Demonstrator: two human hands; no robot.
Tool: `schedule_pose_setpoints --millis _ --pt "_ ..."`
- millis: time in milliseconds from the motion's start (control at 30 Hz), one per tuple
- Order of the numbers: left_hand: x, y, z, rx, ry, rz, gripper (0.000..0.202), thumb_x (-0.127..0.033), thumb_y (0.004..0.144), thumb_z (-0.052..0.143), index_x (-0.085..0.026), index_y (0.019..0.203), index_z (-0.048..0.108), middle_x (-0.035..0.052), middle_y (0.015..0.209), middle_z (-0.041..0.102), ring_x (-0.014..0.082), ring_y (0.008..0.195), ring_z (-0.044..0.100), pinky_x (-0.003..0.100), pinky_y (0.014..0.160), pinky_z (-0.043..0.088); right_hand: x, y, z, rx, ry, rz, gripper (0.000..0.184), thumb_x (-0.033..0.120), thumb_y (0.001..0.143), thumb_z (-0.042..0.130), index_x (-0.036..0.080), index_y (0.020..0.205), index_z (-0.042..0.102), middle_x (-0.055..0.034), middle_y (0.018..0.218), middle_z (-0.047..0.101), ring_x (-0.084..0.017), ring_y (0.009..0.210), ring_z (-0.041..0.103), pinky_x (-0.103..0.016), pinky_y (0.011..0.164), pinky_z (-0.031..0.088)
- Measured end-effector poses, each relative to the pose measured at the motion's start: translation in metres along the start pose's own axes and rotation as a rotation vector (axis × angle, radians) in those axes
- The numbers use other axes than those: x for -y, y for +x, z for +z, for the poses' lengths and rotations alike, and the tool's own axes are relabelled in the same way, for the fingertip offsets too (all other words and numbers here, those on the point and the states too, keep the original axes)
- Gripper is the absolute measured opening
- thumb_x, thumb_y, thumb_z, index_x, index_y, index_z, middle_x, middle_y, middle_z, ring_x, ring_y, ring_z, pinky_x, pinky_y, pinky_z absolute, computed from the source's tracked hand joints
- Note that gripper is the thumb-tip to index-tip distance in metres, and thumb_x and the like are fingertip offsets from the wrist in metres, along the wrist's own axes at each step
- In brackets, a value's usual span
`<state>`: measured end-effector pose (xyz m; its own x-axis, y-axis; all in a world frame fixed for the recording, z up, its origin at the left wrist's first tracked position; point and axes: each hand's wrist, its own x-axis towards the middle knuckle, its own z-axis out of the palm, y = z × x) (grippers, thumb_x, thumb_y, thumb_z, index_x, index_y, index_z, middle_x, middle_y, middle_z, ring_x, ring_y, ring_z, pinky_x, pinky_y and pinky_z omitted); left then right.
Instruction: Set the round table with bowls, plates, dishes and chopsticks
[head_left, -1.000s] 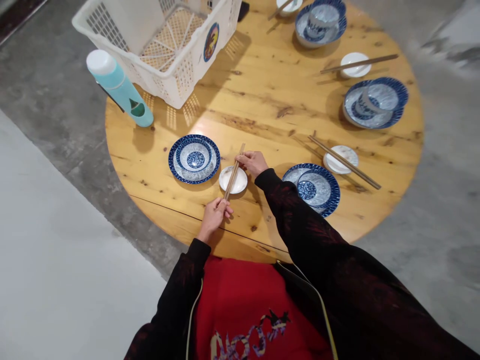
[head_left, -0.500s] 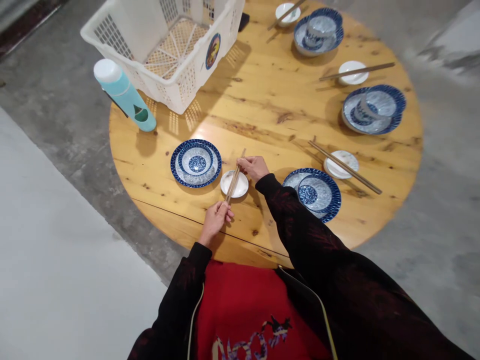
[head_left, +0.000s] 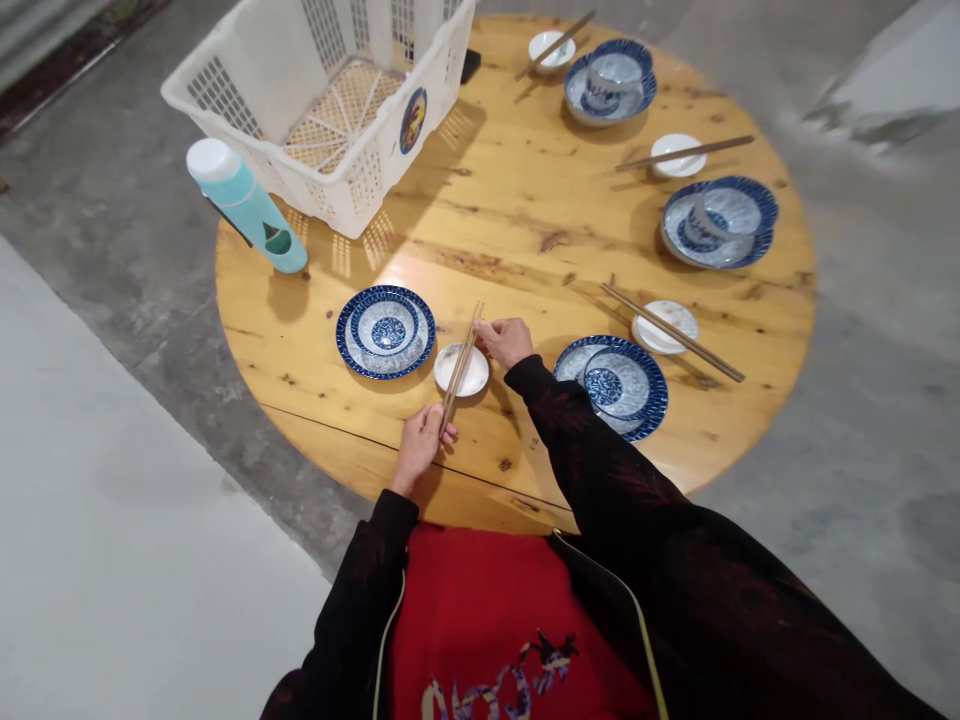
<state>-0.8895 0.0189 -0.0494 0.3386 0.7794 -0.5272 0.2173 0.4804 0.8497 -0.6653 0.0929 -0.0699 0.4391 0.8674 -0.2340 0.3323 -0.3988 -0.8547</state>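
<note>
A pair of wooden chopsticks (head_left: 463, 362) lies slantwise across a small white dish (head_left: 475, 381) near the table's front edge. My left hand (head_left: 421, 445) pinches their lower end between thumb and fingers. Close to the upper end, the fingers of my right hand (head_left: 508, 343) are drawn together, their tips against the side of the chopsticks. Left of the dish, a blue-patterned bowl (head_left: 388, 331) sits on a blue-rimmed plate (head_left: 384, 371). Another plate (head_left: 651, 412) with a bowl (head_left: 604, 386) on it is partly covered by my right sleeve.
A white plastic basket (head_left: 360, 200) and a turquoise bottle (head_left: 251, 210) stand at the table's left. Along the right side are more chopsticks (head_left: 675, 335) over a dish (head_left: 667, 343), and stacked bowls and plates (head_left: 720, 222), (head_left: 609, 85) with their own dishes. The round wooden table (head_left: 517, 230) has a curved edge.
The view has shifted slightly, so the table setting appears a little further left. My right fingertips have eased toward the right side of the chopsticks. My left hand still grips their lower end.
</note>
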Motion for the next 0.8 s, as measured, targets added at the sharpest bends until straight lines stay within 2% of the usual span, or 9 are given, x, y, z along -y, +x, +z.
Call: schedule_pose_setpoints --millis 100,167,333,467,567,667,800 --pt "0.001 -0.004 -0.007 -0.047 0.088 0.039 0.040 -0.052 0.095 0.046 -0.017 0.081 0.059 0.0038 0.073 0.068 0.0125 0.059 0.062 0.022 0.053 0.046 0.008 -0.022 -0.010 -0.115 -0.090 -0.023 0.039 0.044 0.086 0.059 0.022 0.054 0.054 -0.0020 0.049 0.052 -0.017 0.058 0.051 -0.028 0.057 0.040" --pt "0.004 -0.010 -0.015 -0.096 0.169 0.067 0.037 -0.049 0.096 0.043 -0.018 0.084 0.060 0.0031 0.074 0.067 0.0140 0.063 0.064 0.023 0.057 0.048 0.012 -0.044 -0.019 -0.122 -0.092 -0.064 0.038 0.044 0.088 0.054 0.021 0.057 0.057 -0.0028 0.055 0.055 -0.017 0.059 0.051 -0.029 0.059 0.040" --pt "0.016 -0.037 -0.038 -0.206 0.336 0.115 0.034 -0.046 0.098 0.041 -0.020 0.090 0.062 0.0040 0.080 0.069 0.0161 0.070 0.066 0.027 0.067 0.051 0.008 -0.119 -0.032 -0.021 0.011 -0.145 0.035 0.045 0.088 0.048 0.021 0.066 0.062 -0.0029 0.069 0.063 -0.017 0.063 0.056 -0.029 0.064 0.042" --pt "0.025 -0.067 -0.047 -0.305 0.324 0.067 0.036 -0.052 0.096 0.044 -0.021 0.091 0.063 0.0043 0.082 0.071 0.0173 0.070 0.066 0.029 0.069 0.053 -0.017 -0.175 -0.026 0.085 0.123 -0.007 0.031 0.047 0.086 0.050 0.023 0.071 0.064 -0.0027 0.063 0.064 -0.020 0.060 0.059 -0.031 0.062 0.046" --pt "0.030 -0.087 -0.044 -0.368 0.308 0.054 0.041 -0.058 0.094 0.045 -0.022 0.092 0.064 0.0034 0.080 0.070 0.0180 0.070 0.067 0.030 0.071 0.055 -0.034 -0.206 -0.016 0.158 0.239 0.103 0.028 0.047 0.083 0.052 0.024 0.073 0.064 -0.0025 0.062 0.064 -0.021 0.059 0.062 -0.031 0.059 0.048" --pt "0.035 -0.103 -0.035 -0.421 0.325 0.038 0.044 -0.061 0.093 0.045 -0.022 0.093 0.065 0.0029 0.080 0.071 0.0187 0.071 0.068 0.031 0.073 0.055 -0.042 -0.221 -0.009 0.294 0.300 0.160 0.026 0.045 0.082 0.052 0.023 0.072 0.062 -0.0011 0.060 0.063 -0.018 0.052 0.059 -0.028 0.052 0.045" --pt "0.042 -0.119 -0.013 -0.426 0.285 0.015 0.047 -0.065 0.089 0.047 -0.022 0.091 0.066 0.0030 0.079 0.070 0.0198 0.071 0.067 0.033 0.071 0.057 -0.045 -0.221 -0.015 0.364 0.218 0.005 0.026 0.040 0.084 0.050 0.021 0.071 0.063 -0.0014 0.063 0.063 -0.016 0.057 0.058 -0.027 0.057 0.044"
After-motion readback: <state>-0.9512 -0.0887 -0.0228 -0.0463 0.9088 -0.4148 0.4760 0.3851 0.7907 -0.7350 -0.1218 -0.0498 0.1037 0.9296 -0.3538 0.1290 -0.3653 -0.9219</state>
